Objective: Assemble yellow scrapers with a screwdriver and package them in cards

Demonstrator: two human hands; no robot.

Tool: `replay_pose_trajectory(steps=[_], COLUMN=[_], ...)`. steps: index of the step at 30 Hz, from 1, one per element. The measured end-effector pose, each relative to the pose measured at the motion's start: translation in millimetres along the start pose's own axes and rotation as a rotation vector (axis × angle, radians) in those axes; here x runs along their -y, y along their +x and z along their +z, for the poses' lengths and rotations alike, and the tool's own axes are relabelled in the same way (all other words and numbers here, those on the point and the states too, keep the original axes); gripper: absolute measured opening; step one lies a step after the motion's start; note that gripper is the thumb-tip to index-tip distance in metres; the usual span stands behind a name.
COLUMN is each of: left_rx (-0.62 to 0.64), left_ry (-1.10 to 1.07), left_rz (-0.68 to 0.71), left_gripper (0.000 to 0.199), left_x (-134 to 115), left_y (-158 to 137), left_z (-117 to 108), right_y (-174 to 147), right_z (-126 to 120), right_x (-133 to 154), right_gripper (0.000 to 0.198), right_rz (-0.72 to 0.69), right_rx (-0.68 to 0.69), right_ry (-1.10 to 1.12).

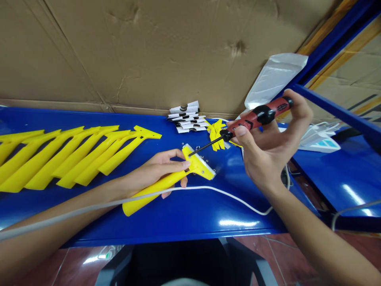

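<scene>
My left hand point(168, 167) is closed on a yellow scraper point(156, 190) near its head, with the thumb on top and fingertips below. A metal strip runs along the scraper's front edge. In my right hand point(268, 151) is a red and black screwdriver point(253, 119), its shaft slanting down to the left. The tip meets a screw on the near-left part of the scraper's head, and a second screw shows on the other side. Several small screws and nuts point(201, 156) lie on the table just behind the head, partly hidden by it.
Overlapping yellow scraper handles point(86, 155) lie in a row at left on the blue table point(190, 226). Behind are a stack of folded white pieces point(188, 116) and small yellow parts point(216, 133). A white cable point(232, 198) crosses in front. Cardboard point(149, 55) stands at the back.
</scene>
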State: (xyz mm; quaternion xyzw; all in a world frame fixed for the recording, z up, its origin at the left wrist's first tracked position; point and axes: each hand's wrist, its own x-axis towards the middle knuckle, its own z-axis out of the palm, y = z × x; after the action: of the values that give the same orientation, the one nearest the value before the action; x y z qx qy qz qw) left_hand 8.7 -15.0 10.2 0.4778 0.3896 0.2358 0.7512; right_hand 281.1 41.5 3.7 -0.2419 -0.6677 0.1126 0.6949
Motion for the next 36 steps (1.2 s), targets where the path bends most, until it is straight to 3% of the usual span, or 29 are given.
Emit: replay_pose_trajectory(steps=[9,16,23,28,32,36], left_rx=[-0.006,-0.015,-0.033,-0.038,-0.041,-0.039], left_ry=[-0.033,-0.037,-0.041,-0.037,-0.027,-0.039], left_rz=[0.003,-0.005,-0.005,-0.005,-0.004,-0.001], left_gripper=[0.029,0.026,0.025,0.027,0.028,0.028], left_x=[0.0,0.5,0.2,-0.2,-0.6,-1.3], left_y=[2.2,1.1,4.4,4.4,3.5,3.8], left_z=[-1.8,-1.7,-0.9,-0.5,0.5,1.2], right_y=[-1.0,-0.6,0.4,-4.7,-4.9,-5.1], right_z=[-1.0,-2.4,2.0,2.2,1.9,-0.1], right_x=[1.5,10.8,24.3,27.8,25.2,23.4], right_gripper=[0.081,0.088,0.087,0.093,0.097,0.096], right_rz=[-0.12,-0.095,-0.213,-0.172,-0.125,-0.162], right_rx=[-0.005,0.119,0.027,-0.045,0.009,-0.036], right_ry=[-0.088,0.038,-0.158,-0.146,-0.071,-0.12])
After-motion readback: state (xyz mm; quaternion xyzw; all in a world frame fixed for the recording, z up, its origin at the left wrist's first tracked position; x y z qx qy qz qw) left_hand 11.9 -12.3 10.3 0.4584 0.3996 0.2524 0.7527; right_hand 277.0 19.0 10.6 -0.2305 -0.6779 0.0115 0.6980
